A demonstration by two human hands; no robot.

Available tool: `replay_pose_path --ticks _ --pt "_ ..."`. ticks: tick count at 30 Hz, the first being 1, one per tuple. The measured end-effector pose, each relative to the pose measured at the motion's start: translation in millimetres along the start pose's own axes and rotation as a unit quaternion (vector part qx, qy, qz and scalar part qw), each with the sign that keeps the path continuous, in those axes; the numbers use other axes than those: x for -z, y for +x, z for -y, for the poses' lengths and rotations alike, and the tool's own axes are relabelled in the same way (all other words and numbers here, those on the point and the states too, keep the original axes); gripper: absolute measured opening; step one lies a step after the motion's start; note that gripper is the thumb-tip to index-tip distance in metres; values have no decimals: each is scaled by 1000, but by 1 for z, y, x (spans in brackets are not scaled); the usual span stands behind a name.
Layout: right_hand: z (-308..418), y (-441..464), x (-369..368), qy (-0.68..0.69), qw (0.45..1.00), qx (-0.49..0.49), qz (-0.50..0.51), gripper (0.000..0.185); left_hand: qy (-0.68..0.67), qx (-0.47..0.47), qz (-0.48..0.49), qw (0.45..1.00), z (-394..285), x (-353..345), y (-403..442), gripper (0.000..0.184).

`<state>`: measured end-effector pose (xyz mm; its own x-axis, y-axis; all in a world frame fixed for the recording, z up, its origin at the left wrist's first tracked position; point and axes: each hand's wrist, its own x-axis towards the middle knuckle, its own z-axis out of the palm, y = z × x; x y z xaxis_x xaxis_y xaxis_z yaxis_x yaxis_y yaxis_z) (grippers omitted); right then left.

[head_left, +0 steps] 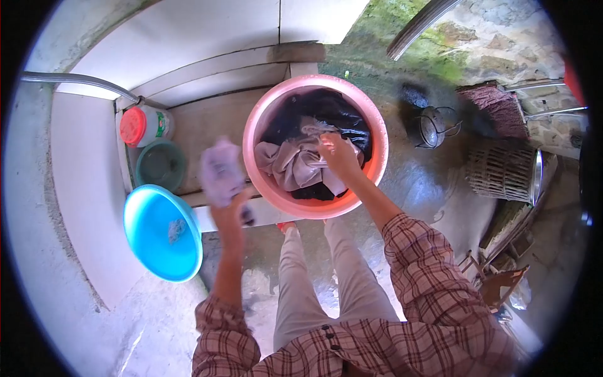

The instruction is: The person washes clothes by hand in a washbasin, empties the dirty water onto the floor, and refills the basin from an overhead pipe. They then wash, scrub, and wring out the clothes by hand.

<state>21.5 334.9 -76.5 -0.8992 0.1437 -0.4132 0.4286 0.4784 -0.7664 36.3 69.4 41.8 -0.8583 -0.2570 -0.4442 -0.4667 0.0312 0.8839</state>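
Note:
A lilac-grey cloth, smeared by motion, is held up in my left hand, to the left of a large pink basin. A small dark bit shows below that hand, too blurred to name. Over the basin, my right hand has its fingers closed on a mauve garment. The garment lies bunched on dark wet clothes inside the basin. What kind of garment it is, I cannot tell.
At left stand a bright blue basin with a small pale clump inside, a grey-green basin and a red-lidded white tub. A metal pot and a slatted basket are at right. The floor looks wet.

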Motion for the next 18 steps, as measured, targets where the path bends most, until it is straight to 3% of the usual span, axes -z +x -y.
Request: replay_pose_path --ticks 2,3,5,6,7,10,13,14,16,17,18 --pt "-4 -16 -13 -125 987 94 38 63 80 -46 -96 991 28 66 13 26" --pt "-4 -26 -19 -187 971 139 55 70 47 -9 -152 987 -7 68 1 28" --pt "33 -49 -25 -314 942 72 98 76 134 -34 -280 950 17 122 11 45" --pt "47 -53 -29 -376 918 37 118 79 152 41 -291 944 22 147 13 56" --pt "46 -52 -34 -385 913 29 133 79 228 18 -332 915 43 176 18 67" --pt "23 -39 -49 -418 894 20 159 81 272 166 -375 871 90 247 30 83" --pt "-20 -26 -73 -460 877 79 110 81 217 209 -380 874 200 355 43 100" --pt "-31 -25 -76 -475 869 118 71 77 204 221 -382 874 190 346 38 101" --pt "-33 -14 -72 -482 866 92 95 67 178 244 -385 872 169 326 29 102" --pt "-25 5 -63 -470 868 27 159 60 263 241 -365 860 165 324 31 92" --pt "-13 20 -56 -453 863 -36 222 55 339 181 -359 851 170 326 35 89"
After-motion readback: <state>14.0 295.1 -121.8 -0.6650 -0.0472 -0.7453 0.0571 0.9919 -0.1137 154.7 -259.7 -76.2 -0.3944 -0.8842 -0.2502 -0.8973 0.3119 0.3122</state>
